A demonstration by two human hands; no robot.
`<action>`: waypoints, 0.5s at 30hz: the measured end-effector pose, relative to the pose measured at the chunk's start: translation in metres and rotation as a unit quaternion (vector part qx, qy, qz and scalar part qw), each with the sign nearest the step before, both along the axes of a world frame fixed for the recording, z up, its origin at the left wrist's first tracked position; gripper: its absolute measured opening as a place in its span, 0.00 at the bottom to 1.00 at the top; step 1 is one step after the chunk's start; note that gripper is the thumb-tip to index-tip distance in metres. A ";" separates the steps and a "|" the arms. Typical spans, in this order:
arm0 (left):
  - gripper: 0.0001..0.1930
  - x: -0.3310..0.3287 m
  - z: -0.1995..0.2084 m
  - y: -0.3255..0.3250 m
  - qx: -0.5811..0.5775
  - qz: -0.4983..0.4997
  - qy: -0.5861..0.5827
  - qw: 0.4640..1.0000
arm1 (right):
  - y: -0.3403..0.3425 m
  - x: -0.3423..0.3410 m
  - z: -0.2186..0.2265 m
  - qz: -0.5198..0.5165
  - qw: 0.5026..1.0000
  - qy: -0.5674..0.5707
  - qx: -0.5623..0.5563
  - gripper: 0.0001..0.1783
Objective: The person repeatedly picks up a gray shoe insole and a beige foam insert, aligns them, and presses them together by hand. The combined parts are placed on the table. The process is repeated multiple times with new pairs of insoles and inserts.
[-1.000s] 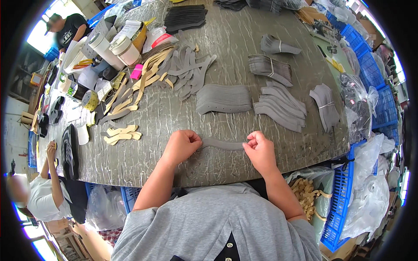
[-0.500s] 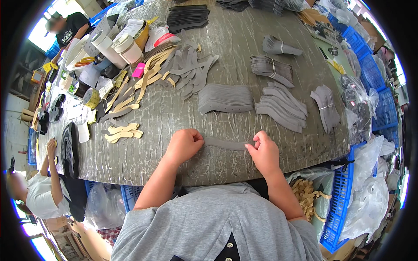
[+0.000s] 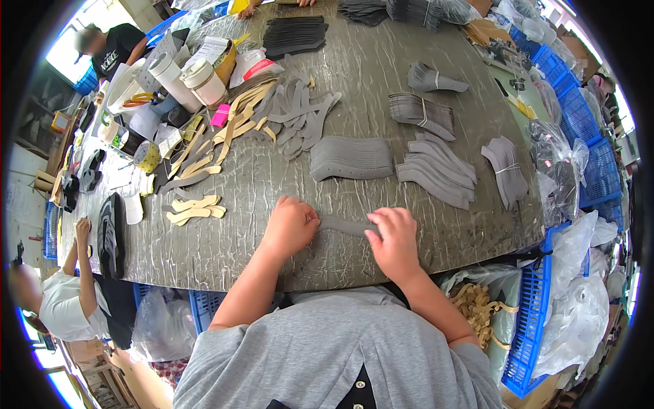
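Observation:
A curved grey strip [image 3: 342, 225] lies along the table's near side, between my two hands. My left hand [image 3: 289, 225] is closed, pinching the strip's left end. With thumb and fingers, my right hand [image 3: 395, 235] grips it toward the right; the right end is hidden behind those fingers. Just beyond sits a neat stack of grey curved pieces [image 3: 351, 158]. To its right, another grey stack [image 3: 437, 170] is fanned out, and a tied grey bundle [image 3: 505, 169] lies farther right. Cream strips [image 3: 195, 209] rest left of my left hand.
Loose grey strips [image 3: 300, 112] are heaped beyond the left hand. A white jar [image 3: 202, 80], a pink object [image 3: 220, 115] and a dark shoe [image 3: 110, 228] stand on the left. A blue crate [image 3: 531, 320] holds plastic at right. Co-workers are at the left and far side.
My right hand has moved left along the strip, closer to my left hand, which stays nearly in place. A co-worker's hands have come into view at the far edge.

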State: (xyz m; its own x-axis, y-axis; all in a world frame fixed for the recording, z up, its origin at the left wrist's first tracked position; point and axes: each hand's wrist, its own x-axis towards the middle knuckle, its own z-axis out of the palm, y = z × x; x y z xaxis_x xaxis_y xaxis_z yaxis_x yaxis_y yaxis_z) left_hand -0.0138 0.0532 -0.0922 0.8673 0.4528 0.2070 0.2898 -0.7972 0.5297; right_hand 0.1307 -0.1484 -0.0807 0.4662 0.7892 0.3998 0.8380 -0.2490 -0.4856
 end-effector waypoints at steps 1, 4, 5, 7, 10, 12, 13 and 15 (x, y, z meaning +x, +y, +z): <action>0.07 -0.001 0.000 -0.001 -0.020 -0.003 -0.006 1.000 | 0.006 -0.003 0.000 0.002 1.000 -0.004 -0.002 0.17; 0.05 0.003 0.029 -0.007 -0.298 0.048 0.060 0.951 | 0.015 -0.002 0.008 0.025 0.995 0.054 -0.080 0.11; 0.05 0.003 0.040 -0.009 -0.419 0.077 0.093 0.900 | 0.018 0.001 0.009 0.029 0.996 0.055 -0.070 0.06; 0.06 0.003 0.034 -0.008 -0.494 0.043 0.013 0.868 | 0.019 0.010 0.012 0.053 0.990 0.119 -0.062 0.06; 0.12 0.013 0.032 -0.002 -0.543 0.002 -0.083 0.835 | 0.014 0.034 0.017 0.042 0.989 0.131 -0.049 0.07; 0.16 0.030 0.033 0.005 -0.436 -0.010 -0.098 0.895 | 0.006 0.060 0.022 0.012 0.993 0.117 -0.029 0.07; 0.19 0.041 0.034 0.010 -0.313 -0.008 -0.085 0.946 | 0.001 0.074 0.028 -0.009 0.993 0.108 -0.037 0.07; 0.23 0.070 0.032 0.020 -0.100 -0.017 -0.083 0.991 | -0.011 0.104 0.029 -0.067 0.996 0.012 -0.059 0.07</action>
